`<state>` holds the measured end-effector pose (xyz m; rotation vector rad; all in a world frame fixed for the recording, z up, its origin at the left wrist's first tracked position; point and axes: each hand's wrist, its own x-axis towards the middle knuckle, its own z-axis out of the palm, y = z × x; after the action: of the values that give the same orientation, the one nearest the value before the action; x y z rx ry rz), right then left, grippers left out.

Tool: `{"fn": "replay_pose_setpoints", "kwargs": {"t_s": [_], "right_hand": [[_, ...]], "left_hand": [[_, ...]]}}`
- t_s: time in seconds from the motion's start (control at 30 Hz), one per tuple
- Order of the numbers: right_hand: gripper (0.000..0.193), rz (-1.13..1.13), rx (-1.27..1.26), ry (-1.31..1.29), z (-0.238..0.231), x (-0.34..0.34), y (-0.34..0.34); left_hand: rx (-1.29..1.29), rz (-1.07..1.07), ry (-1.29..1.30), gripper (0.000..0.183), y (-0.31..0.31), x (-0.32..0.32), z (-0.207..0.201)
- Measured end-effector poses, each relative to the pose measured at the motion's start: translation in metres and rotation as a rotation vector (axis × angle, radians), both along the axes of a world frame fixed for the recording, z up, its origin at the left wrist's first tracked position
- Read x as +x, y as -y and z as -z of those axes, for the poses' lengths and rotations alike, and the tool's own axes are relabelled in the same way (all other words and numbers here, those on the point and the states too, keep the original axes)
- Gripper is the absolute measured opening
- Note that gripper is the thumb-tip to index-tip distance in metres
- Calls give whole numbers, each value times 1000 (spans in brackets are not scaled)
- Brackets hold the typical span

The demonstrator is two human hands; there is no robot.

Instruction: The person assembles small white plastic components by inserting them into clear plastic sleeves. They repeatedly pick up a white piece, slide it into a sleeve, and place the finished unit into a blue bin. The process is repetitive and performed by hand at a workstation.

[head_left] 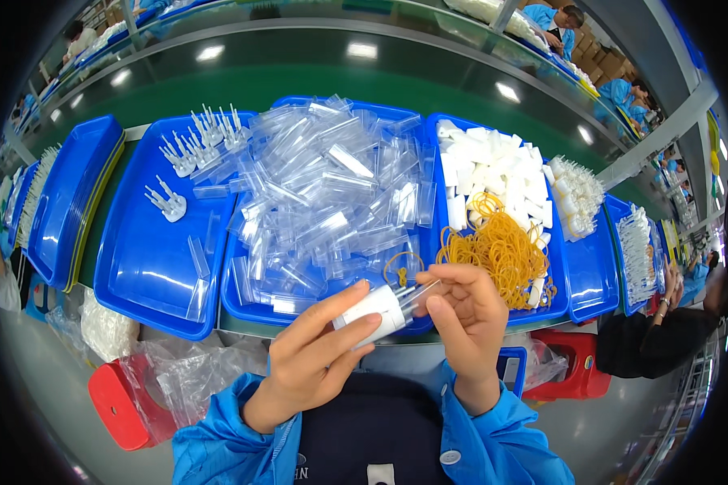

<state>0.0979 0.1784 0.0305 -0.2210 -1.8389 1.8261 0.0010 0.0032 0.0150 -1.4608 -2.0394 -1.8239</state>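
My left hand (319, 347) is closed around a white cylindrical piece (378, 314), tilted so that thin prongs at its end point right. At those prongs, my right hand (473, 315) pinches a clear plastic sleeve (421, 297) between thumb and fingers; how far it covers the prongs is hard to make out. Both hands are above the near edge of a blue tray heaped with clear plastic sleeves (323, 186). Just beyond my right hand lies a pile of yellow-brown rubber bands (497, 252), with white blocks (493, 166) behind it. One loose rubber band (403, 263) lies near my fingers.
On the left, a blue tray (141, 279) holds white pronged pieces (167, 200) and a few sleeves. More blue trays (592, 279) stand at both sides. Behind runs a green conveyor belt (299, 69). Red stools (121, 408) flank me; a person in black (647, 343) is at right.
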Motion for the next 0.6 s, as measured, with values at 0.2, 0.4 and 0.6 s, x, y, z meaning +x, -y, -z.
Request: {"fn": "replay_pose_setpoints", "kwargs": {"t_s": [0.2,0.4,0.6], "right_hand": [[66,146,329,-70,7,-11,21],[89,336,794,115,3,-13,37],[72,385,879,33,8,-12,41]], "left_hand": [[42,-165,-81,43,-12,7,3],[70,-236,-193,47,-18,10,13],[101,-179,-152,63,-17,10,19]]}}
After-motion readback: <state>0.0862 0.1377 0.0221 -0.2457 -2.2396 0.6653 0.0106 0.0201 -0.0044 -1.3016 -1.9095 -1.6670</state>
